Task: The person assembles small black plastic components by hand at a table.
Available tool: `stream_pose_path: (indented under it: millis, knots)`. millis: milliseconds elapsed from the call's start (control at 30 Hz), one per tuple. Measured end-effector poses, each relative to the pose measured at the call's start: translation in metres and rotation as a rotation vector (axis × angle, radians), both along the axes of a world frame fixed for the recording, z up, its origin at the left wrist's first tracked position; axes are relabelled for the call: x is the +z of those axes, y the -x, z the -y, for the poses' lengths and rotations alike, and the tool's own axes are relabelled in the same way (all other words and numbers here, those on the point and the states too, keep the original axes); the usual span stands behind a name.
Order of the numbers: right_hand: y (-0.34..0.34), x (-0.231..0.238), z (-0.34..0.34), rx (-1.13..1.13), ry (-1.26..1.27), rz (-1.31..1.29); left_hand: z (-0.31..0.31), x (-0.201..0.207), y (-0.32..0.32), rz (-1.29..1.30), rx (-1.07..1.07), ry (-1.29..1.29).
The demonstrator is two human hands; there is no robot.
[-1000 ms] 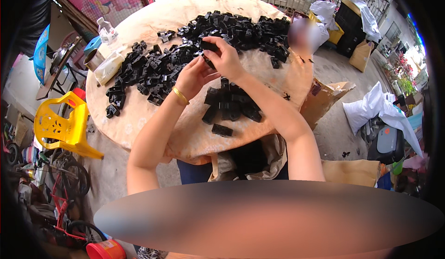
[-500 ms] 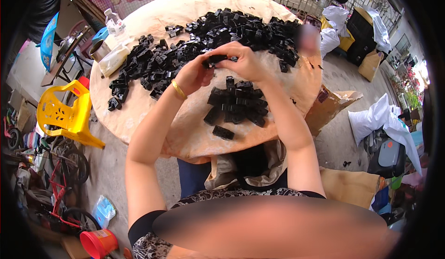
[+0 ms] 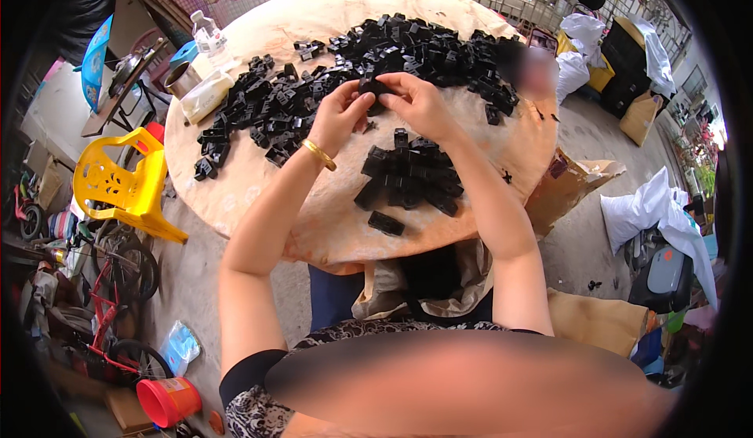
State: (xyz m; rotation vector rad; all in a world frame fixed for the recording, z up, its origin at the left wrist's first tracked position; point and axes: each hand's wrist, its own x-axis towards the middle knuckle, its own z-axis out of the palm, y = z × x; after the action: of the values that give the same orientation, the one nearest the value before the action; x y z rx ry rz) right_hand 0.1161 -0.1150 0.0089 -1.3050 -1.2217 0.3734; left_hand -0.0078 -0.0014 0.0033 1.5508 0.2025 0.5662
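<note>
My left hand (image 3: 343, 116), with a gold bangle at the wrist, and my right hand (image 3: 420, 107) meet over the table. Between their fingertips they pinch a small black plastic part (image 3: 376, 88), partly covered by the fingers and dark against the pile behind. Just beyond the hands spreads a wide heap of black plastic parts (image 3: 427, 46). Nearer to me, between my forearms, a smaller heap of black blocky parts (image 3: 405, 175) lies on the cloth. One separate black block (image 3: 386, 223) rests closest to the table's near edge.
A pale cloth covers the round table (image 3: 235, 203). At its left stand a clear plastic bottle (image 3: 207, 34), a metal cup (image 3: 182, 79) and a whitish packet (image 3: 207, 98). A yellow chair (image 3: 118, 179) is to the left. White sacks (image 3: 635, 207) and cardboard (image 3: 569, 191) lie to the right.
The part between my hands has turned from lying sideways to more end-on, and my fingertips have shifted on it. The whole view has moved slightly; the heaps look the same.
</note>
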Motion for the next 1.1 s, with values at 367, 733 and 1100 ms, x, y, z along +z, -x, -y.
stream_pose_path:
  millis: [367, 733, 1100]
  knots:
    - [0.011, 0.004, 0.0, -0.12, -0.118, 0.234, -0.008, -0.001, 0.001, 0.093, -0.014, 0.166]
    - [0.015, 0.0, 0.0, -0.235, -0.185, 0.51, 0.012, -0.004, -0.003, 0.101, 0.064, -0.035]
    - [-0.011, 0.003, 0.004, -0.017, 0.084, 0.297, 0.016, 0.0, -0.003, 0.076, 0.095, -0.066]
